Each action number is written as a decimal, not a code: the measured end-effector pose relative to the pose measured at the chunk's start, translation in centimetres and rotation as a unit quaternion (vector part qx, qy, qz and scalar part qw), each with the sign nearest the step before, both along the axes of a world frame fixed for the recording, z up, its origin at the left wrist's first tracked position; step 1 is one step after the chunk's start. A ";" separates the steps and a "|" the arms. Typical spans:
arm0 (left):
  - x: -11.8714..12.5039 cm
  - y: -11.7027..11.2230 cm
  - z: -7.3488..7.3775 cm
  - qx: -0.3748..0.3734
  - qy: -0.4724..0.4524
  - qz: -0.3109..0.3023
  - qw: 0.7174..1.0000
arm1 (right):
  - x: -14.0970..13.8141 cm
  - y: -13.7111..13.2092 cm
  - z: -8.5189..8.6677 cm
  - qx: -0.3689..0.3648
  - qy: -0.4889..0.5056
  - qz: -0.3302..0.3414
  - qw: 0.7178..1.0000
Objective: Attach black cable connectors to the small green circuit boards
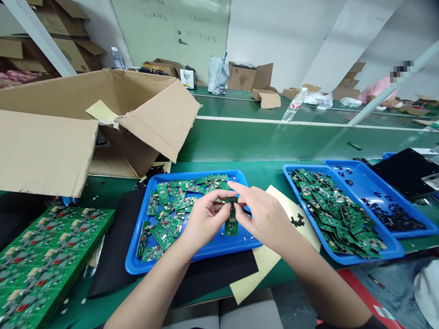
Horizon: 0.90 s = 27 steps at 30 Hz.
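My left hand (208, 215) pinches a small green circuit board (231, 227) upright between thumb and fingers, over the middle tray. A black part with a slot (233, 199) sits at the board's top end. Against the board's right side is my right hand (265, 217), its index finger stretched across the top. Between its thumb and another finger a small black piece (246, 211) pokes out, mostly hidden. Below both hands, a blue tray (132, 249) holds several loose green circuit boards (168, 222).
A second blue tray (343, 259) heaped with boards stands right, beside a blue tray of small black parts (394, 219). More black pieces (297, 220) lie on yellow paper (274, 196). Stacked board panels (44, 256) and an open cardboard box (44, 151) fill the left. Another person (377, 91) is beyond.
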<state>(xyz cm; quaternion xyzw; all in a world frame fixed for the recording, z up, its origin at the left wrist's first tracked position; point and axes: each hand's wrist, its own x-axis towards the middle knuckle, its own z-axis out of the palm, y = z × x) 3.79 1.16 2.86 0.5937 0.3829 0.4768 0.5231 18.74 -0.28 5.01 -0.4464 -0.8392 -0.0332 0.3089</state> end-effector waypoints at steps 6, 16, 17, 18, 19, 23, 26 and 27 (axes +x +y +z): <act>-0.3 0.1 -0.3 0.019 0.018 -0.022 0.999 | 0.1 0.1 0.0 -0.004 -0.009 0.014 1.000; -0.8 0.6 -0.9 0.155 0.151 -0.031 0.976 | 0.5 0.2 -0.4 -0.059 -0.039 0.053 0.996; -0.8 0.6 -0.9 0.160 0.152 -0.032 0.975 | 0.6 0.2 -0.3 -0.070 -0.040 0.053 0.995; -0.8 0.6 -1.0 0.166 0.154 -0.029 0.974 | 0.6 0.1 -0.2 -0.079 -0.041 0.053 0.995; -0.7 0.6 -1.0 0.177 0.158 -0.024 0.971 | 0.6 0.1 -0.1 -0.084 -0.042 0.051 0.994; -0.6 0.4 -1.0 0.258 0.192 0.013 0.947 | 0.1 0.0 -0.4 -0.066 -0.048 0.042 0.996; -0.6 0.3 -0.9 0.291 0.202 0.068 0.933 | 0.3 0.3 -0.8 -0.029 -0.033 -0.024 0.999; -0.6 0.4 -0.8 0.280 0.191 0.088 0.937 | 0.6 0.4 -0.8 -0.031 -0.015 -0.058 0.998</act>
